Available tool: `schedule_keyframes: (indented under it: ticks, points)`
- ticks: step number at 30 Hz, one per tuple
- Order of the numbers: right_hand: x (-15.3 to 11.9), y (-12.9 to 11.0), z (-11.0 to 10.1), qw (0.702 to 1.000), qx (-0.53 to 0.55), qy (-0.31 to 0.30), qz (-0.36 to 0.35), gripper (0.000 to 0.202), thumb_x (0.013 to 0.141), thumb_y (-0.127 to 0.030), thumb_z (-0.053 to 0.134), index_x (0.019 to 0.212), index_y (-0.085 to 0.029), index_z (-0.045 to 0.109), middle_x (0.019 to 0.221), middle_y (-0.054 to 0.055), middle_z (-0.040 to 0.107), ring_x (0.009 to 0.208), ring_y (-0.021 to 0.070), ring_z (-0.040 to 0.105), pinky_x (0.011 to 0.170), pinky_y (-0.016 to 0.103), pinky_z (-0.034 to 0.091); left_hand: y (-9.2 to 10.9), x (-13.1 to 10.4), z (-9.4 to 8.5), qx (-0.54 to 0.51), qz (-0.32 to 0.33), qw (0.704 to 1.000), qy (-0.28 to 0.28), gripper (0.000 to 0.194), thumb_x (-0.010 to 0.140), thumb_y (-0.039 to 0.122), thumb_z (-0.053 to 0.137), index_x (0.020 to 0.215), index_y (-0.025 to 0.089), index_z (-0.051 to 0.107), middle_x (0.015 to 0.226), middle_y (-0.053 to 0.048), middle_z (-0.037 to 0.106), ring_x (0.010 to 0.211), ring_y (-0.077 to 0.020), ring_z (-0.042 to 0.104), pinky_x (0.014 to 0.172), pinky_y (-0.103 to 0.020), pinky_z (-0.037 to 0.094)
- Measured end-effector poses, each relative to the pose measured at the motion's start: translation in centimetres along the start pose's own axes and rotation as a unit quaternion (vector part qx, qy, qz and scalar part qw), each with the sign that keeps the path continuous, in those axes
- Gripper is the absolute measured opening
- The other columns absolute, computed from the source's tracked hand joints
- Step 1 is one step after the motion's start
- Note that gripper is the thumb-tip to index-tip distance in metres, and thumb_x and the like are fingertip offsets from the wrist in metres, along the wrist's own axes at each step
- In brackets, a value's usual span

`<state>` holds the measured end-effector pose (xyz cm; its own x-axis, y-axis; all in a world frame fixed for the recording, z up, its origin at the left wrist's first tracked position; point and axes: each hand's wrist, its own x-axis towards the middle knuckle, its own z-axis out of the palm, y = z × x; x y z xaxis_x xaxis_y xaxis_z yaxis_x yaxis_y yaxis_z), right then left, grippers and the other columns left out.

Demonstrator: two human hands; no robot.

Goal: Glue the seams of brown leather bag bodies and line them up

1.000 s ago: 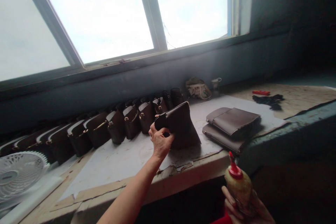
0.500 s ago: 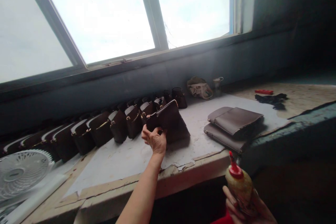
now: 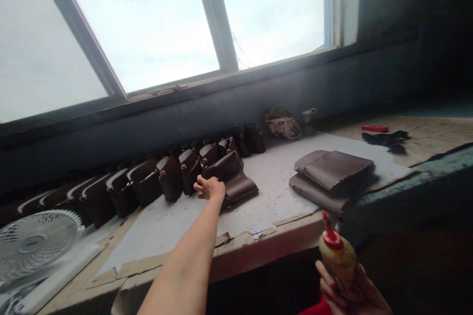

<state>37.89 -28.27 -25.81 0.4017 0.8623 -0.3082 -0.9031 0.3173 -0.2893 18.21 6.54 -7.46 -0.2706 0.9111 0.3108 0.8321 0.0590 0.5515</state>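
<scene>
A dark brown leather piece [image 3: 241, 188] lies folded on the white paper, in front of the row of small brown bags [image 3: 170, 178]. My left hand [image 3: 209, 188] is at its left side, fingers spread; whether it touches the leather is hard to tell. In my right hand [image 3: 334, 290], low at the right, is a yellowish bottle [image 3: 340, 262] with a red nozzle pointing up, the fingers wrapped round it. Two flat brown leather pieces [image 3: 334, 170] lie stacked on the paper, beyond the bottle.
A white fan [image 3: 35, 243] stands at the left. Several more bags line the wall side. At the back are a cloth bundle [image 3: 283, 124] and a small jar [image 3: 307, 119]. A red object [image 3: 375, 129] and black cloth [image 3: 386, 139] lie at the right. The worn table edge [image 3: 266, 246] runs across the front.
The leather piece that my left hand held raised now lies lower on the paper. My left hand has opened and moved slightly left and up. The bottle stays in my right hand.
</scene>
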Motion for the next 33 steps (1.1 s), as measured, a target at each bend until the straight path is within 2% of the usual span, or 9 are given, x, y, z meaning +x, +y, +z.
schedule_keyframes:
  ticks: [4,7,10,13,17,19,22,28,33]
  points:
    - [0.0,0.0,0.0,0.999,0.014,0.028,0.013,0.041,0.055,-0.04,0.104,0.089,-0.031,0.084,0.095,0.012,0.082,0.071,0.0228,0.065,0.059,0.035,0.059,-0.8,-1.0,0.1,0.044,0.087,0.995,-0.03,0.015,0.088,0.016,0.08,0.102,0.015,0.074,0.168,-0.009,0.042,0.157,-0.0393,0.032,0.125,-0.061,0.037]
    - [-0.5,0.6,0.8,0.999,0.026,0.027,-0.021,0.039,0.061,-0.04,0.102,0.093,-0.031,0.084,0.088,0.009,0.08,0.067,0.0202,0.063,0.053,0.03,0.055,-1.0,-1.1,-0.4,0.061,0.133,0.987,-0.062,0.016,0.092,0.02,0.08,0.105,0.014,0.073,0.155,-0.011,0.056,0.149,-0.0351,0.045,0.124,-0.059,0.041]
    - [-1.0,1.0,1.6,0.999,0.031,0.013,-0.04,0.034,0.065,-0.042,0.101,0.092,-0.033,0.083,0.088,0.008,0.079,0.066,0.019,0.062,0.051,0.027,0.052,-1.0,-0.6,-0.9,0.056,0.126,0.985,-0.104,0.023,0.098,0.032,0.079,0.112,0.015,0.072,0.13,-0.01,0.07,0.124,-0.0282,0.067,0.108,-0.05,0.057]
    - [-1.1,1.0,2.0,0.999,0.023,0.003,-0.032,0.036,0.058,-0.042,0.104,0.085,-0.034,0.082,0.087,0.009,0.079,0.065,0.0193,0.061,0.049,0.026,0.05,-0.9,-0.2,-1.4,0.022,0.121,0.984,-0.127,0.026,0.101,0.04,0.076,0.108,0.015,0.072,0.109,-0.006,0.074,0.099,-0.0216,0.073,0.091,-0.041,0.063]
    - [-0.8,0.4,1.6,1.0,0.001,-0.007,-0.025,0.031,0.065,-0.049,0.1,0.082,-0.031,0.082,0.078,0.009,0.074,0.063,0.0168,0.057,0.05,0.025,0.05,-0.3,0.5,-3.0,-0.065,0.139,0.982,-0.107,0.028,0.102,0.041,0.075,0.095,0.015,0.07,0.092,-0.002,0.071,0.084,-0.0176,0.07,0.082,-0.036,0.061]
    - [-0.6,-0.1,1.2,1.0,-0.021,-0.004,-0.005,0.036,0.06,-0.049,0.101,0.085,-0.03,0.083,0.081,0.01,0.076,0.066,0.0185,0.059,0.054,0.029,0.053,0.0,0.8,-4.4,-0.121,0.162,0.976,-0.086,0.025,0.1,0.037,0.075,0.088,0.016,0.067,0.084,0.0,0.069,0.079,-0.0165,0.067,0.08,-0.034,0.058]
    - [-0.5,-0.4,0.8,0.998,-0.025,0.05,-0.018,0.047,0.049,-0.047,0.104,0.089,-0.031,0.085,0.097,0.014,0.081,0.078,0.0248,0.066,0.059,0.036,0.059,-0.2,0.4,-6.3,-0.2,0.21,0.956,-0.048,0.021,0.093,0.035,0.072,0.082,0.019,0.065,0.081,0.001,0.068,0.078,-0.017,0.065,0.079,-0.031,0.053]
    - [-1.2,0.4,2.2,0.998,-0.013,-0.013,-0.064,0.038,0.065,-0.047,0.099,0.094,-0.029,0.082,0.085,0.008,0.074,0.063,0.0171,0.054,0.045,0.027,0.048,-4.6,-3.8,-6.1,-0.297,0.254,0.92,-0.029,0.033,0.083,0.041,0.068,0.066,0.025,0.045,0.076,-0.001,0.061,0.08,-0.0197,0.064,0.077,-0.03,0.05]
    - [-1.9,0.9,3.9,0.996,0.052,0.003,-0.069,0.034,0.067,-0.038,0.099,0.089,-0.025,0.076,0.077,0.002,0.065,0.064,0.014,0.053,0.044,0.02,0.045,-7.5,-4.7,-6.1,-0.332,0.241,0.911,-0.045,0.027,0.082,0.042,0.07,0.088,0.024,0.051,0.079,0.002,0.059,0.068,-0.0164,0.058,0.067,-0.028,0.047]
